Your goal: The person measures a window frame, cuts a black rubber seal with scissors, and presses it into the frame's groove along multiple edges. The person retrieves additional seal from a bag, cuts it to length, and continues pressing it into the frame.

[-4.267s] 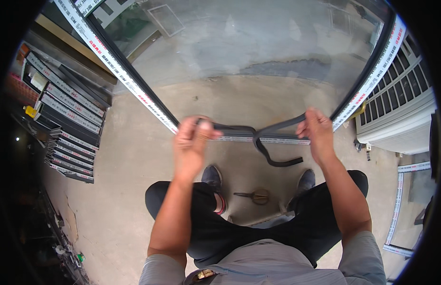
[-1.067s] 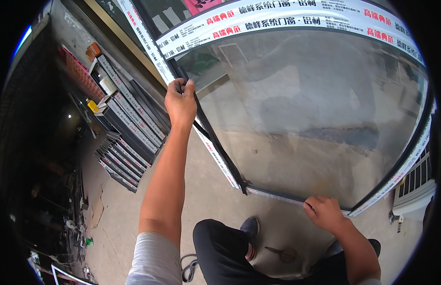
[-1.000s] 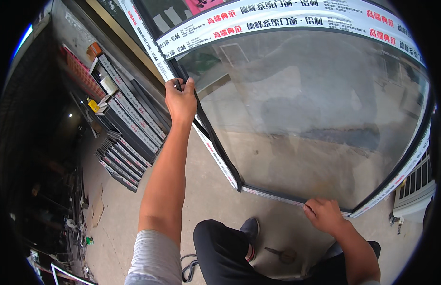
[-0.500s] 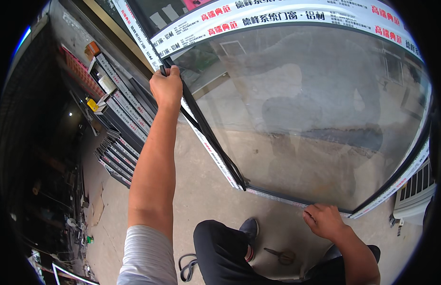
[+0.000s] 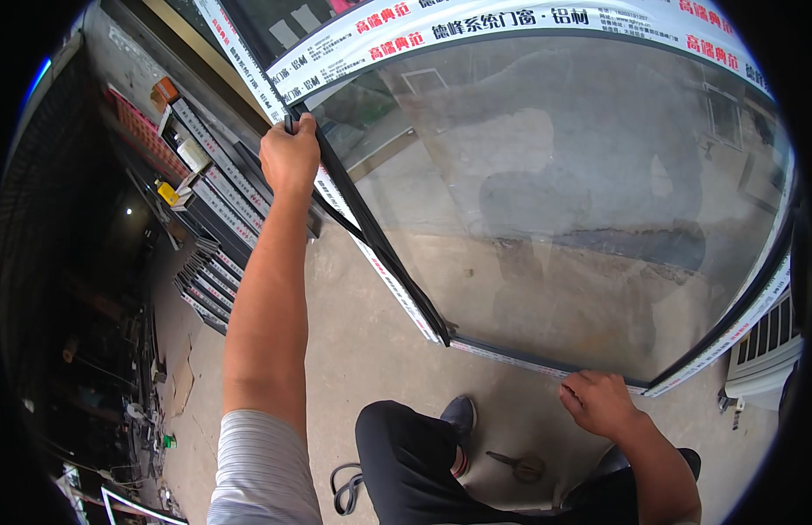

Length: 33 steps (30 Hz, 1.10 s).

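A large glass pane (image 5: 546, 192) stands in front of me in a dark window frame (image 5: 528, 357) covered with printed white protective film. My left hand (image 5: 290, 156), arm stretched out, is closed around a black rubber sealing strip (image 5: 343, 214) near the pane's upper left corner. From there the strip hangs down along the left side of the frame to the lower left corner, bowing slightly outward below the hand. Down at the bottom rail, toward its right end, my right hand (image 5: 601, 404) has its fingers curled over the edge. Its fingertips are partly hidden.
Scissors (image 5: 520, 466) lie on the concrete floor beside my shoe (image 5: 458, 416), and a coiled black strip (image 5: 346, 490) is left of my knee. Film-wrapped profiles (image 5: 213, 284) are stacked at left, near a yellow bottle (image 5: 167, 192). A white slatted unit (image 5: 765, 359) stands at right.
The upper part of the scene has shifted slightly left and up in view, my left hand with it, still gripping the strip. My right hand stays at the bottom rail.
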Each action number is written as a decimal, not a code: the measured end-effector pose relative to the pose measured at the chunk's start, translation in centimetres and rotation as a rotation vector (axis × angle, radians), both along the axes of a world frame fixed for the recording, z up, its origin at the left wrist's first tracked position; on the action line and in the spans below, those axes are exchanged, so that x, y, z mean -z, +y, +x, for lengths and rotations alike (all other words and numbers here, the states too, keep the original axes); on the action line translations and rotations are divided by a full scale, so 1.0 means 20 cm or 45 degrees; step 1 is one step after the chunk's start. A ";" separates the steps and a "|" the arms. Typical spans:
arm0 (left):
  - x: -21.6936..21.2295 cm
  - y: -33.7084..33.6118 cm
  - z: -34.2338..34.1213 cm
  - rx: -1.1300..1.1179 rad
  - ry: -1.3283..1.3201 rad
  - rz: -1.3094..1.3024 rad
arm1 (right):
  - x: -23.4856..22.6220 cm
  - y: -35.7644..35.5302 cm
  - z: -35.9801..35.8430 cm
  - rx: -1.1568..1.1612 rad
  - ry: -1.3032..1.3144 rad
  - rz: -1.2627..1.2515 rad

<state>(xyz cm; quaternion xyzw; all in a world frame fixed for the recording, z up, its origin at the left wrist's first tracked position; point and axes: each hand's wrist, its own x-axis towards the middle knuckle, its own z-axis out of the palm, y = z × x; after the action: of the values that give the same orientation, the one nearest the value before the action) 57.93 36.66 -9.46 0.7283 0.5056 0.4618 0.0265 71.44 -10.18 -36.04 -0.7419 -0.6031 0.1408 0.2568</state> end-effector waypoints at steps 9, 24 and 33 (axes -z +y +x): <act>-0.12 0.03 -0.07 -0.069 0.267 -0.096 | 0.00 -0.02 0.01 0.001 0.005 -0.023; 0.09 0.11 0.05 -0.305 0.281 0.109 | 0.00 -0.02 -0.01 -0.007 0.002 -0.040; 0.16 0.12 -0.03 -0.093 0.248 0.104 | 0.00 -0.03 -0.01 -0.036 0.005 -0.094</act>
<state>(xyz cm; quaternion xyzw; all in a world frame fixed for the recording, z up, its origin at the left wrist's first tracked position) 57.38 39.05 -12.62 0.7513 0.5129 0.4095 -0.0693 71.19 -10.69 -36.11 -0.7420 -0.6074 0.1682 0.2285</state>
